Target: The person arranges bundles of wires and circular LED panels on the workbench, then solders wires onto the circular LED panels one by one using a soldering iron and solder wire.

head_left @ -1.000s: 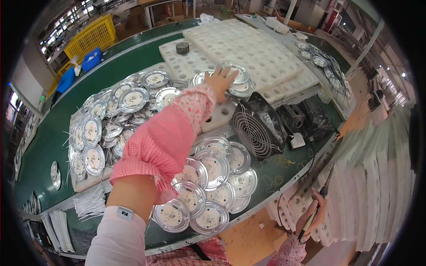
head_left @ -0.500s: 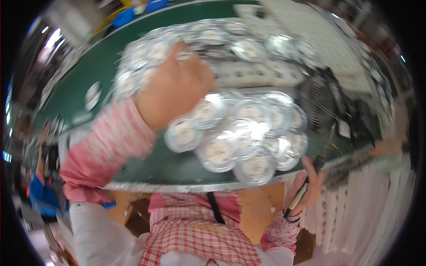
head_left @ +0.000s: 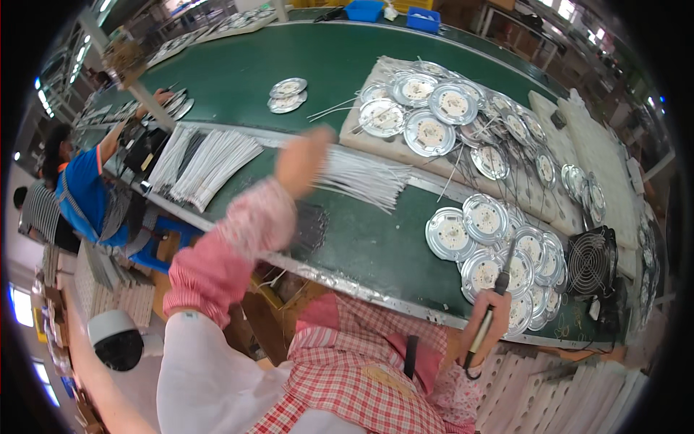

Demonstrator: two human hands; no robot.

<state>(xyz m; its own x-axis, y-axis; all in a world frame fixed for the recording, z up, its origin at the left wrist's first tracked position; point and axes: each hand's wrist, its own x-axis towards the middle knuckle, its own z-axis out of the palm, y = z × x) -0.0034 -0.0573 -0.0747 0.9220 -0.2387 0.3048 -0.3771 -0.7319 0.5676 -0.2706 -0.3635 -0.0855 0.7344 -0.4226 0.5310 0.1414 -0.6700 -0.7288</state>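
My left hand (head_left: 303, 163) is blurred above a green worktop, beside a bundle of loose white wires (head_left: 365, 181); its fingers are smeared, so what it holds, if anything, is unclear. My right hand (head_left: 481, 325) grips a soldering iron (head_left: 502, 283) upright over a cluster of silver LED discs (head_left: 486, 220) at the worktop's front. More discs with wires (head_left: 429, 134) lie heaped on a white foam board (head_left: 549, 202) behind. A black fan with a round grille (head_left: 588, 264) stands right of the cluster.
A co-worker in blue (head_left: 94, 199) works at the left, near further wire bundles (head_left: 206, 163). Two discs (head_left: 287, 88) lie on the green belt (head_left: 217, 76). Blue bins (head_left: 423, 19) stand at the back. Perforated foam sheets (head_left: 549, 390) are stacked below at the right.
The view has swung to the left. My left hand has moved from the discs on the foam to near the white wires. My right hand still holds the iron.
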